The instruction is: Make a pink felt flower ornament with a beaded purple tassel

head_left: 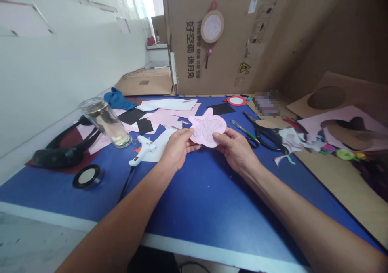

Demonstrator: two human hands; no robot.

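Pink paper cutout (208, 127) pinched btwn L fingers (184, 135) & R fingers (220, 136).

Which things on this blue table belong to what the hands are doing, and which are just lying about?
In use: pink paper cutout with a drawn pattern; left hand; right hand.

Lying about: white glue gun; clear glass jar; black-handled scissors; black tape roll.

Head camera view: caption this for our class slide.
Left hand and right hand hold a pink paper cutout over a blue table beside a hot glue gun.
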